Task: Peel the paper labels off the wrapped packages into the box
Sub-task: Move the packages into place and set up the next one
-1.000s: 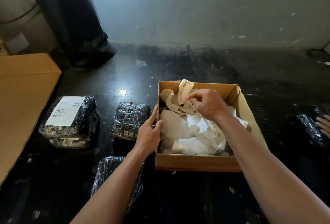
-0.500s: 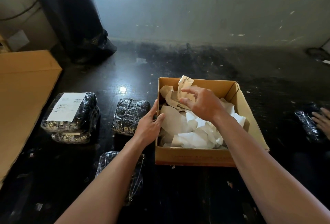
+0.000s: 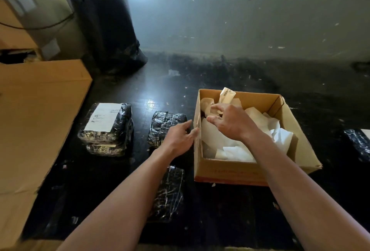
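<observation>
An open cardboard box (image 3: 248,172) on the dark floor holds several crumpled peeled labels (image 3: 280,136); one barcode strip (image 3: 227,95) sticks up at its back. My right hand (image 3: 233,121) hovers over the box's left half, fingers spread, holding nothing. My left hand (image 3: 180,140) rests open against the box's left wall. To the left, a black wrapped package with a white paper label (image 3: 104,119) lies on top of another package. A bare wrapped package (image 3: 167,126) sits just beyond my left hand, and another (image 3: 170,192) lies under my left forearm.
A large flat cardboard sheet (image 3: 38,118) covers the floor at the left. A tall black bag-wrapped bundle (image 3: 108,28) stands at the back left against the wall. One more wrapped package (image 3: 358,142) lies at the right edge.
My right hand let go of the label it pinched and lifted back toward the box's left side, fingers open. The view shifted left; the other person's hand at the right edge is gone.
</observation>
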{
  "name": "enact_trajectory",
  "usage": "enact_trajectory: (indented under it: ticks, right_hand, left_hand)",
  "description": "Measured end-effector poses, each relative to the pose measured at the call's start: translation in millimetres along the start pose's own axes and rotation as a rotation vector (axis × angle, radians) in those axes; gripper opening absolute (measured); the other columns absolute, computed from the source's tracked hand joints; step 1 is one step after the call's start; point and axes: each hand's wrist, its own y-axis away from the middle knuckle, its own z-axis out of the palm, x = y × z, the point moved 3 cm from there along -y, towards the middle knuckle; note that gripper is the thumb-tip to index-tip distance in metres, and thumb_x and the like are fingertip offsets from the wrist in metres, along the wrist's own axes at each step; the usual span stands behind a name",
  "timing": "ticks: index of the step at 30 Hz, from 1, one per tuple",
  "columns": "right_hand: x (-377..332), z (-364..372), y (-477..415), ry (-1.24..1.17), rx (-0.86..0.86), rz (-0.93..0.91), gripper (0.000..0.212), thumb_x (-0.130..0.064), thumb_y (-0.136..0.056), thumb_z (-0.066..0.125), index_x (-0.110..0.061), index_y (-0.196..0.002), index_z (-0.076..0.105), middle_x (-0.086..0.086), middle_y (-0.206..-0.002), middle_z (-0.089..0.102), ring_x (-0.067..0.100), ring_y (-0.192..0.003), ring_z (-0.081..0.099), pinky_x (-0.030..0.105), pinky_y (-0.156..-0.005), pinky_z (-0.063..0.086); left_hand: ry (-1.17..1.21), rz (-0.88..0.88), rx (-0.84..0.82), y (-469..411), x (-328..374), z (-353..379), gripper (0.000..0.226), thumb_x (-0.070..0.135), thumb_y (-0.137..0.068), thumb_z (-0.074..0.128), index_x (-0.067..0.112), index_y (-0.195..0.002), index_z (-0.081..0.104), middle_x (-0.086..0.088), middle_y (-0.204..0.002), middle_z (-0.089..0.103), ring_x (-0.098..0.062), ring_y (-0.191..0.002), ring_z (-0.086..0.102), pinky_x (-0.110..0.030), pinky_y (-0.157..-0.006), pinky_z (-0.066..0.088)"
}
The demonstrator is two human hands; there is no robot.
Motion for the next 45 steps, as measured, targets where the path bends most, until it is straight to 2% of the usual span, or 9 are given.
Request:
enact_trajectory:
  ticks: [4, 19, 25, 29, 33, 37, 39, 42, 45]
  right_hand:
    - [-37, 12, -9, 0.057, -0.093, -0.023, 0.045, -0.041, -0.098, 0.063, -0.021, -0.138, 0.059, 0.004, -0.138, 0.064, 0.027, -0.121, 0.064, 0.036, -0.097, 0.051]
    - [-204, 142, -99, 0.084, -0.302, 0.017, 0.053, -0.046, -0.094, 0.065, -0.013, -0.135, 0.062, 0.010, -0.135, 0.065, 0.028, -0.122, 0.062, 0.040, -0.104, 0.050]
    - [-250, 214, -121, 0.016, -0.307, 0.074, 0.036, -0.034, -0.098, 0.062, -0.008, -0.123, 0.065, 0.014, -0.123, 0.069, 0.025, -0.104, 0.065, 0.039, -0.088, 0.053]
    - [-262, 241, -132, 0.002, -0.307, 0.103, 0.046, -0.029, -0.101, 0.058, -0.007, -0.142, 0.055, 0.013, -0.141, 0.059, 0.027, -0.127, 0.057, 0.041, -0.105, 0.047]
    - [-256, 258, -149, 0.008, -0.272, 0.144, 0.034, -0.026, -0.102, 0.052, -0.010, -0.130, 0.063, 0.013, -0.134, 0.059, 0.032, -0.124, 0.057, 0.046, -0.104, 0.048]
    - [-247, 265, -168, -0.041, -0.230, 0.182, 0.041, -0.027, -0.104, 0.048, -0.015, -0.143, 0.051, 0.012, -0.135, 0.052, 0.031, -0.125, 0.054, 0.046, -0.104, 0.045]
    - [-243, 268, -178, -0.064, -0.218, 0.198, 0.043, -0.025, -0.104, 0.047, -0.018, -0.147, 0.047, 0.009, -0.130, 0.050, 0.030, -0.122, 0.054, 0.044, -0.101, 0.046]
    - [-239, 273, -188, -0.092, -0.197, 0.205, 0.039, -0.025, -0.105, 0.047, -0.020, -0.143, 0.053, 0.002, -0.116, 0.047, 0.026, -0.112, 0.056, 0.039, -0.095, 0.048]
    - [-234, 276, -197, -0.145, -0.146, 0.225, 0.024, -0.032, -0.102, 0.058, -0.024, -0.121, 0.069, 0.001, -0.111, 0.051, 0.022, -0.103, 0.060, 0.040, -0.094, 0.052]
  left_hand:
    - [-0.192, 0.041, 0.117, 11, -6, -51, 0.042, 0.049, -0.093, 0.056, 0.017, -0.111, 0.076, -0.006, -0.107, 0.077, -0.019, -0.094, 0.073, -0.043, -0.086, 0.060]
    - [-0.455, -0.060, 0.289, 23, -141, -267, 0.044, 0.038, -0.096, 0.060, 0.008, -0.127, 0.070, -0.012, -0.125, 0.071, -0.028, -0.116, 0.065, -0.037, -0.097, 0.052]
    - [-0.339, -0.169, 0.213, 3, -204, -301, 0.043, 0.036, -0.096, 0.057, 0.020, -0.135, 0.063, -0.005, -0.126, 0.070, -0.025, -0.113, 0.064, -0.035, -0.091, 0.051]
    - [-0.194, -0.220, 0.151, -11, -231, -306, 0.045, 0.032, -0.099, 0.054, 0.022, -0.144, 0.054, -0.005, -0.137, 0.064, -0.024, -0.119, 0.061, -0.033, -0.095, 0.046]
    - [-0.034, -0.260, 0.076, -27, -247, -308, 0.053, 0.034, -0.102, 0.054, 0.027, -0.153, 0.042, -0.005, -0.146, 0.056, -0.023, -0.131, 0.053, -0.034, -0.106, 0.039]
    - [0.148, -0.320, 0.022, -46, -265, -309, 0.064, 0.037, -0.094, 0.062, 0.047, -0.152, 0.036, 0.002, -0.142, 0.058, -0.021, -0.129, 0.055, -0.048, -0.117, 0.033]
    - [0.274, -0.374, -0.051, -54, -274, -308, 0.068, 0.038, -0.092, 0.063, 0.062, -0.146, 0.030, 0.002, -0.136, 0.061, -0.022, -0.122, 0.061, -0.056, -0.110, 0.041]
    - [0.445, -0.417, -0.126, -61, -280, -308, 0.070, 0.020, -0.102, 0.058, 0.056, -0.151, 0.025, 0.003, -0.125, 0.062, -0.016, -0.107, 0.065, -0.042, -0.079, 0.060]
    - [0.493, -0.434, -0.171, -65, -285, -310, 0.072, 0.021, -0.101, 0.060, 0.061, -0.149, 0.025, 0.010, -0.125, 0.064, -0.013, -0.107, 0.064, -0.050, -0.086, 0.058]
